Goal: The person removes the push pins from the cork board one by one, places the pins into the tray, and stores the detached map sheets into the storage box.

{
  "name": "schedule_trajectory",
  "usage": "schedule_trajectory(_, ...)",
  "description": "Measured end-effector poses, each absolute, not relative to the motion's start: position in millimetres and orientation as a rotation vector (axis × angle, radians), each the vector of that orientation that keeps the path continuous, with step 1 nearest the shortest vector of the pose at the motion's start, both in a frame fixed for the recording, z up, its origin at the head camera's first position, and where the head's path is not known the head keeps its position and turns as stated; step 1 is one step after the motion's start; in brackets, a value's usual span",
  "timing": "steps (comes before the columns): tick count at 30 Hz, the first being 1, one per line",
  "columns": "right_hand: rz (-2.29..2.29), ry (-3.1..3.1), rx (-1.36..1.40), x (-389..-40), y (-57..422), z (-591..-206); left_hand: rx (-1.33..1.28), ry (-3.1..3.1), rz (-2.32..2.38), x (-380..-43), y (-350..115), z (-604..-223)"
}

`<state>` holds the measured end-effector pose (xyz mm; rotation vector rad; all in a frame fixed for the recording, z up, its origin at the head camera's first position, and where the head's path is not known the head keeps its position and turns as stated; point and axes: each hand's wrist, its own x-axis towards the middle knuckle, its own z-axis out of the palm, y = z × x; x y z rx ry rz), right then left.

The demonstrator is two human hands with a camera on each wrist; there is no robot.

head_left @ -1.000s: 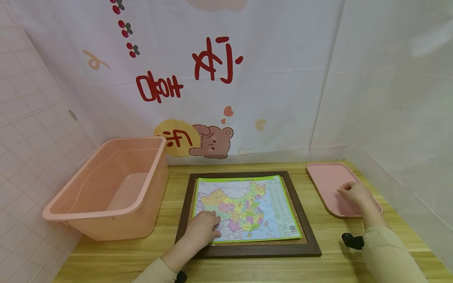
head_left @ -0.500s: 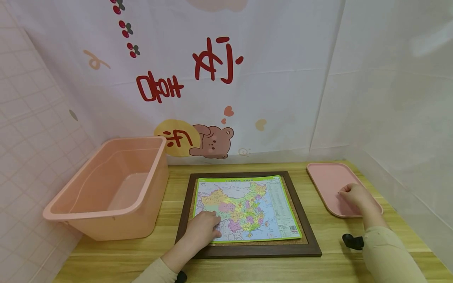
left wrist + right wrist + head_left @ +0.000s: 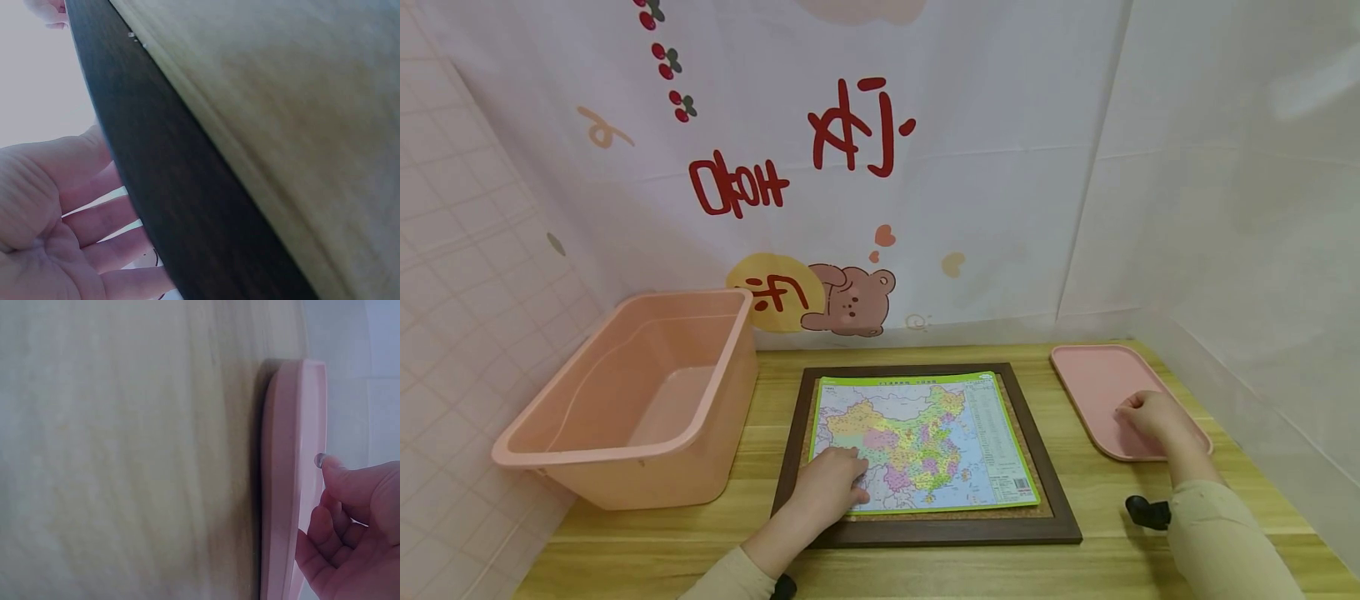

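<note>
My left hand (image 3: 829, 490) rests on the lower left of a map of China (image 3: 917, 446) with a green border. Its fingers look extended in the left wrist view, partly hidden behind the dark frame edge (image 3: 156, 156). Under the map lies a cork board with a dark wooden frame (image 3: 955, 531). My right hand (image 3: 1150, 414) is over a pink tray (image 3: 1097, 375), fingers bent and thumb near them. A small shiny grey spot shows at the thumb tip (image 3: 325, 464) in the right wrist view. Whether it is a nail or a held thing I cannot tell.
On the left of the wooden table (image 3: 865, 575) stands a deep pink basin (image 3: 625, 454). A printed white cloth (image 3: 1000, 167) hangs behind, with walls close on both sides. Black wrist-camera mounts (image 3: 1147, 512) sit under the sleeves.
</note>
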<state>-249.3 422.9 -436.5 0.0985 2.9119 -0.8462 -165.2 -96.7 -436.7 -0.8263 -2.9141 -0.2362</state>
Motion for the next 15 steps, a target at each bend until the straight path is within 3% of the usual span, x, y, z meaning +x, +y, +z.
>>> schedule_trajectory(15, -0.801, 2.909, 0.073, -249.6, 424.0, -437.2, -0.815, -2.941, -0.224, -165.5, -95.6, -434.9)
